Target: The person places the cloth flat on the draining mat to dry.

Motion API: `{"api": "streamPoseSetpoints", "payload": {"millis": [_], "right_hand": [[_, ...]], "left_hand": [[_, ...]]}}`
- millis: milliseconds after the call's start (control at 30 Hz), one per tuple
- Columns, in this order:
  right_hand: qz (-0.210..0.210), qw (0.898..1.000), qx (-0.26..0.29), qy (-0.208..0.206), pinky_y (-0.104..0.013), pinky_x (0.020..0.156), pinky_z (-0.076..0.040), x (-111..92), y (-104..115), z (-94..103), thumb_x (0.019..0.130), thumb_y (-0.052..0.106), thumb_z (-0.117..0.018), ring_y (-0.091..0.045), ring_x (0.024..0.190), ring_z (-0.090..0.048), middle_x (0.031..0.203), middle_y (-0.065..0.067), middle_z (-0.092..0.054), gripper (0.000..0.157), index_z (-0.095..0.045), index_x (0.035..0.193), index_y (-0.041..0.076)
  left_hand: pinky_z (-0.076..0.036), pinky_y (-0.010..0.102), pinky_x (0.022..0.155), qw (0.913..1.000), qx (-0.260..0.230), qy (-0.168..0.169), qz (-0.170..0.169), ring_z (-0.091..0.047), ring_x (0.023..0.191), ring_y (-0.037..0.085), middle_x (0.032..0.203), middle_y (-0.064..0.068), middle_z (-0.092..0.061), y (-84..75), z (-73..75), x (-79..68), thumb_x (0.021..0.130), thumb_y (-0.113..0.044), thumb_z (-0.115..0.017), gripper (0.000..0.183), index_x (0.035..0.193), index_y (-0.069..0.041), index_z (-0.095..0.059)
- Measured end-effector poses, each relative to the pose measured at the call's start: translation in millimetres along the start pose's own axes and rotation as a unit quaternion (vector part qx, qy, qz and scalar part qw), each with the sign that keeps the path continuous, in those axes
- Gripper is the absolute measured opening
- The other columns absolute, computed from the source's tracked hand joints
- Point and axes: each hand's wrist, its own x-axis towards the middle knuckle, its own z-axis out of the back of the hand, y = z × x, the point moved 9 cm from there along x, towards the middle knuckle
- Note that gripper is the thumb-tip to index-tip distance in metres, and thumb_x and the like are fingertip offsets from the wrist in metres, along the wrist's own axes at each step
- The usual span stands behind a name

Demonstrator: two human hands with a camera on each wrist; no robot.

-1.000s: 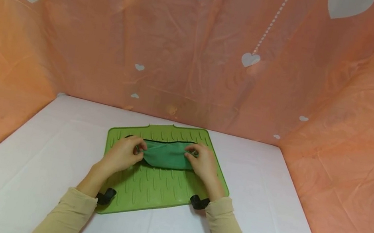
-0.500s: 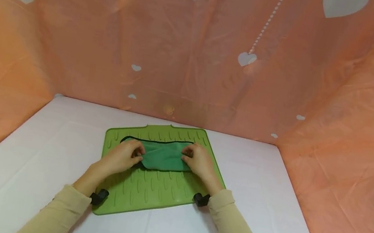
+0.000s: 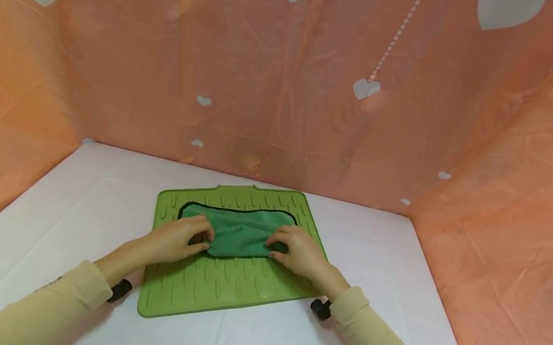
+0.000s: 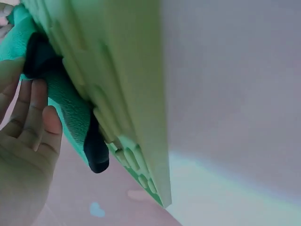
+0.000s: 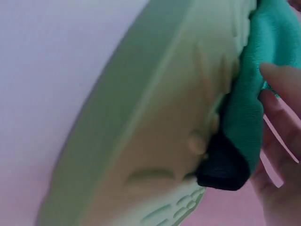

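Observation:
A green cloth with black edging lies folded into a wide strip across a ribbed light-green mat. At its left end my left hand pinches the near edge. In the left wrist view the thumb and fingers meet at the cloth beside a black-trimmed fold. Toward the right end, the thumb and fingertips of my right hand pinch the same near edge. The right wrist view has the thumb and fingers against the plush cloth, its black corner hanging just below. Parts of the near edge are hidden behind the fingers.
The mat rests slightly turned on a white-covered table. An orange curtain with pale hearts encloses the table at the back and sides. A small black device sits at the left wrist, another black device at the right.
Both hands have come slightly nearer the body along with the cloth's near edge, and the elbows have swung outward. The cloth lies flatter, and both far corners now show.

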Motion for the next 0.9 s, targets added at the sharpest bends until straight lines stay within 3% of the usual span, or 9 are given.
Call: {"api": "streamPoseSetpoints", "payload": {"millis": [167,467,600,900], "right_hand": [[0.028,0.999,-0.023,0.033,-0.034,0.090,-0.047,1,0,-10.7,0.084,0.028,-0.074,-0.016,0.107,-0.055,0.113,0.006,-0.060,0.021,-0.071,0.104,0.024],[0.056,0.998,0.005,0.005,-0.030,0.087,-0.048,5,-4,-9.5,0.086,0.021,-0.071,-0.012,0.100,-0.057,0.105,0.008,-0.062,0.014,-0.071,0.100,0.024],[0.056,0.998,0.025,-0.020,-0.030,0.088,-0.049,3,-5,-1.2,0.088,0.019,-0.069,-0.012,0.101,-0.058,0.105,0.008,-0.063,0.015,-0.069,0.103,0.021],[0.046,0.991,0.070,-0.103,-0.033,0.088,-0.048,1,-1,40.4,0.088,0.014,-0.068,-0.012,0.101,-0.058,0.103,0.007,-0.065,0.017,-0.069,0.105,0.018]], "left_hand": [[-0.049,0.022,0.069,0.9992,0.013,0.033,-0.017,-0.056,0.084,0.005,0.097,-0.011,-0.057,-1.5,-5.1,-5.3,0.087,-0.019,-0.071,0.020,0.105,-0.020,-0.063],[-0.049,0.023,0.071,0.9981,0.008,0.051,-0.034,-0.055,0.086,0.006,0.099,-0.011,-0.057,0.7,-6.1,-5.8,0.087,-0.018,-0.071,0.024,0.109,-0.020,-0.062],[-0.050,0.024,0.071,0.9987,-0.018,0.031,-0.036,-0.055,0.085,0.006,0.099,-0.011,-0.058,1.0,-0.8,-6.1,0.087,-0.013,-0.070,0.025,0.110,-0.018,-0.061],[-0.052,0.024,0.072,0.9941,-0.099,-0.040,-0.020,-0.058,0.087,0.009,0.104,-0.004,-0.059,-7.9,33.9,-6.6,0.086,-0.006,-0.069,0.027,0.111,-0.015,-0.061]]}}
